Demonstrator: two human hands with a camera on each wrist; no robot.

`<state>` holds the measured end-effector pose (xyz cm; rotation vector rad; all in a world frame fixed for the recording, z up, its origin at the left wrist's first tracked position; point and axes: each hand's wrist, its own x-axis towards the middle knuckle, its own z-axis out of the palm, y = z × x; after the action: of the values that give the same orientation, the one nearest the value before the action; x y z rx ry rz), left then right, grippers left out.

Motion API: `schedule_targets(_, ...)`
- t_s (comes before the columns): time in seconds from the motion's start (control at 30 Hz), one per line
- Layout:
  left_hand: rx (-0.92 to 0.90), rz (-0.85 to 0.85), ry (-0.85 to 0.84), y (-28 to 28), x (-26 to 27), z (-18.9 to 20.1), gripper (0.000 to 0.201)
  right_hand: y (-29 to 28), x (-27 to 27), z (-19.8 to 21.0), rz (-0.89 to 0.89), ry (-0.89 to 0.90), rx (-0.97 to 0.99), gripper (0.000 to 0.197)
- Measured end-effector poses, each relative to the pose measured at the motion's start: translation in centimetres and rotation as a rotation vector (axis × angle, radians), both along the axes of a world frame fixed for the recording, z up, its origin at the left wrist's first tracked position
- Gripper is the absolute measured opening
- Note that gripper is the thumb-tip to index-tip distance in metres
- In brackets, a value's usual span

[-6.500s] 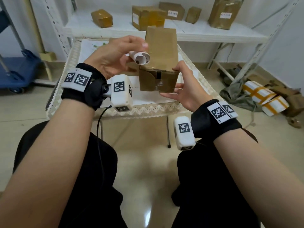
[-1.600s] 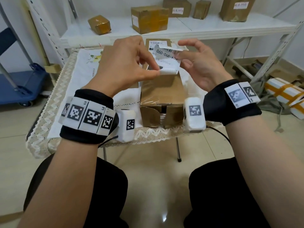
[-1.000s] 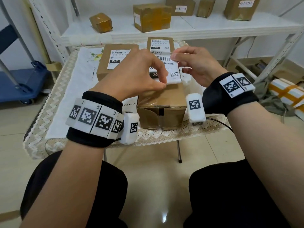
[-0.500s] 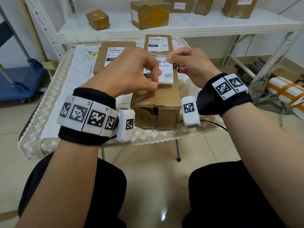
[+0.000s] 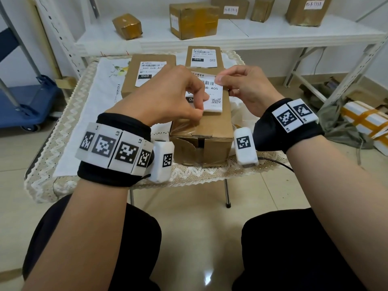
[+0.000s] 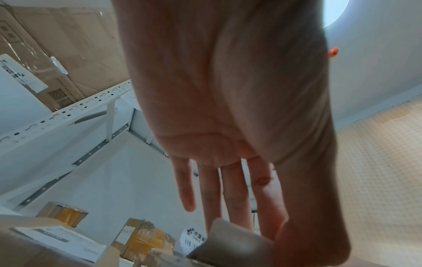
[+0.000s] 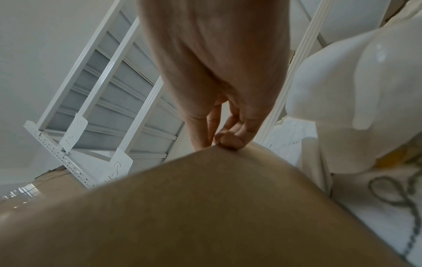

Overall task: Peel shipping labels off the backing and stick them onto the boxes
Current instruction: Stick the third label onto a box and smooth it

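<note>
Label (image 5: 213,95), white with barcode, pinched by both hands' grips over the brown box (image 5: 206,127).

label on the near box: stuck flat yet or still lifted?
Mostly flat. The label lies along the box top; both hands, left hand and right hand, pinch its edges. Full adhesion: cannot tell.

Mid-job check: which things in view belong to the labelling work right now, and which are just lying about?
In the job:
- white shipping label, pinched by left hand and right hand
- brown cardboard box nearest the person
- two labelled brown boxes behind it

Lying about:
- taped parcels on the white shelf
- blue cart
- white bundles with orange tape on the floor
</note>
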<state>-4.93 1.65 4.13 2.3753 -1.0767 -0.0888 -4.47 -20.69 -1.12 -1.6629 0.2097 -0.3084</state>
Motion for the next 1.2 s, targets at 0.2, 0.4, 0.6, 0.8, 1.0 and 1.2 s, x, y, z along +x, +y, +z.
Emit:
schedule_targets(0.2,0.011,-0.008,0.017,-0.2,0.4,-0.3,0.023,0.0,0.1,-0.1,-0.010,0.002,-0.014,0.015)
schedule_targets(0.4,0.010,-0.012,0.025,-0.2,0.6,-0.5,0.023,0.0,0.1,-0.2,-0.018,0.025,-0.037,0.014)
schedule_targets(0.6,0.037,-0.007,0.033,-0.4,0.6,-0.6,0.016,0.1,-0.1,-0.4,-0.032,0.059,-0.050,0.014)
schedule_targets(0.8,-0.062,-0.004,0.115,0.5,0.7,-0.2,0.007,0.5,-0.4,-0.4,-0.074,0.050,-0.051,0.023)
schedule_targets(1.0,-0.197,0.002,0.211,1.1,2.4,-1.1,0.015,0.7,-0.9,-0.4,-0.049,-0.011,-0.116,0.026)
schedule_targets(1.2,-0.162,-0.009,0.234,0.8,4.2,-2.1,0.036,0.9,-2.0,-0.2,-0.004,0.006,-0.207,0.012)
